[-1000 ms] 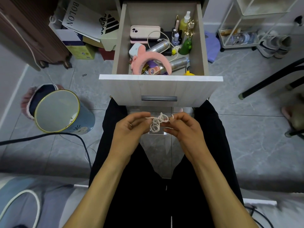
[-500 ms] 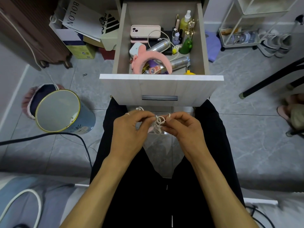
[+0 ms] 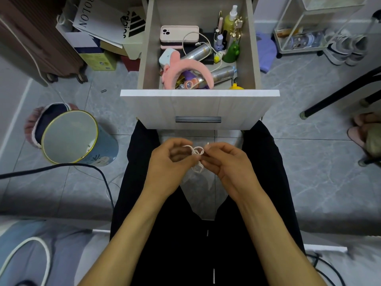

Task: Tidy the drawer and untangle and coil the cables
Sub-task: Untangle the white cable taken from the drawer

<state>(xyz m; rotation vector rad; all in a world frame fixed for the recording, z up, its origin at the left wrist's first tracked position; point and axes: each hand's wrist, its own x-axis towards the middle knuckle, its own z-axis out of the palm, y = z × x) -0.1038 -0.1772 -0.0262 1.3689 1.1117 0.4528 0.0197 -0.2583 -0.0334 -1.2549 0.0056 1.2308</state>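
Cable (image 3: pixel 197 156) loops bunch between curled left hand (image 3: pixel 169 168) and right hand (image 3: pixel 228 166), both pinching.

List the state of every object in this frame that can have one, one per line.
Drawer: pulled open, cluttered.
Thin white cable: tangled in small loops, held between both hands.
Left hand: pinches the cable.
Right hand: pinches the cable.
White charging cable in the drawer: loose, uncoiled.
Pink headband: lying over other items.
Pink-cased phone: face down.
Waste bin: tipped toward the camera, opening visible.
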